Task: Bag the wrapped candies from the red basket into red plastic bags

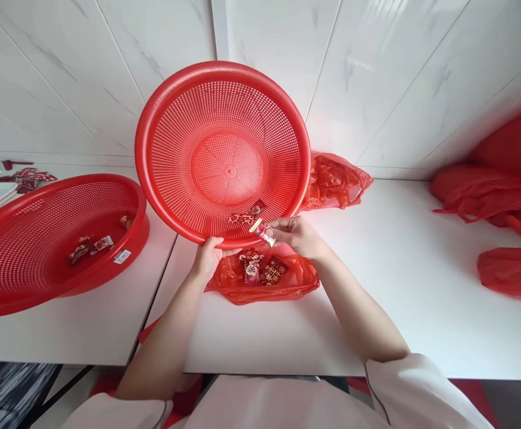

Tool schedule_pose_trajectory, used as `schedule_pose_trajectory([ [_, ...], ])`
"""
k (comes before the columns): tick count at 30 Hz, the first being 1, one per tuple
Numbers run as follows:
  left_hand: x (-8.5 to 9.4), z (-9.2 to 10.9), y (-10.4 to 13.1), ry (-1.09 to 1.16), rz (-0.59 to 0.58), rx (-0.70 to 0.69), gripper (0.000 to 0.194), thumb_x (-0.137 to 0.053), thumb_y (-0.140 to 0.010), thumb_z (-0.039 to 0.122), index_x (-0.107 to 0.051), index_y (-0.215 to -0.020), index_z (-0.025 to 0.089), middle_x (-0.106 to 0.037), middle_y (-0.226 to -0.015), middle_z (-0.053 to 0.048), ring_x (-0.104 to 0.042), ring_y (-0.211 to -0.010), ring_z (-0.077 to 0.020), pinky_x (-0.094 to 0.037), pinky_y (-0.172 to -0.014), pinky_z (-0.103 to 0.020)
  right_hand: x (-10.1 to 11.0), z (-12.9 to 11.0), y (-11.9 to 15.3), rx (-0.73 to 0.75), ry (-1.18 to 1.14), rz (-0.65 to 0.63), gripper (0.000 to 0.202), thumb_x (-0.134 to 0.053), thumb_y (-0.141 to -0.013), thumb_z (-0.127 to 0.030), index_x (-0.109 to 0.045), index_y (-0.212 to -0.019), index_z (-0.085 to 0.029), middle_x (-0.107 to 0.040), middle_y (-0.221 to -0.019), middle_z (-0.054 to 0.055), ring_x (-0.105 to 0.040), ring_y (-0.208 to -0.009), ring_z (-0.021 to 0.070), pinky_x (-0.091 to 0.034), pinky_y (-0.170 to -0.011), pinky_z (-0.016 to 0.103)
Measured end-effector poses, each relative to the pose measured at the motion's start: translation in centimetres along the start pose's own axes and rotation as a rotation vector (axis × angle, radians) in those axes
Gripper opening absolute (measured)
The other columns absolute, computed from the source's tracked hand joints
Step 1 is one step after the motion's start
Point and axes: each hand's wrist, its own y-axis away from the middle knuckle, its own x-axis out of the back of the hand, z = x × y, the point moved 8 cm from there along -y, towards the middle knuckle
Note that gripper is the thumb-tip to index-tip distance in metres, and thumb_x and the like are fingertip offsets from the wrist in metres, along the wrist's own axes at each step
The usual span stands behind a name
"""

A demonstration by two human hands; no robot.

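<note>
The left hand (209, 257) grips the lower rim of a red perforated basket (222, 152), tipped up on edge so its inside faces the camera; the fingers curl behind the rim and are hidden. A patterned packet (247, 215) lies inside near the low edge. The right hand (296, 233) pinches a small wrapped candy (264, 232) just beside the rim. Directly below, a red plastic bag (264, 277) lies open on the white table (403, 286), holding dark red packets (264, 269) whose print is too small to read. A second red basket (41, 238), cut off at the left edge, holds a few wrappers
</note>
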Motion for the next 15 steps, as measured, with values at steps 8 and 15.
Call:
schedule_pose_trajectory([
  [8, 0.4, -0.2, -0.1, 0.014, 0.019, -0.004, 0.014, -0.058, -0.072, 0.019, -0.062, -0.084, 0.014, -0.067, -0.091, -0.006, -0.065, -0.095, -0.0281, -0.057, -0.082, -0.052, 1.3, -1.2, 0.3, 0.042, -0.059, 0.035, 0.028, -0.077, -0.073, -0.037, -0.067, -0.088, -0.016, -0.070, -0.082, 0.003, -0.064, -0.074, 0.0143, -0.052, -0.074, 0.031],
  [15, 0.3, 0.1, -0.1, 0.003, 0.009, -0.049, 0.024, -0.058, -0.072, 0.021, -0.061, -0.096, 0.015, -0.066, -0.104, -0.008, -0.063, -0.101, -0.0288, -0.057, -0.082, -0.052, 1.2, -2.8, 1.4, 0.102, 0.219, -0.152, 0.027, -0.064, -0.085, -0.039, -0.070, -0.101, -0.018, -0.072, -0.097, 0.006, -0.066, -0.086, 0.0177, -0.053, -0.080, 0.034],
])
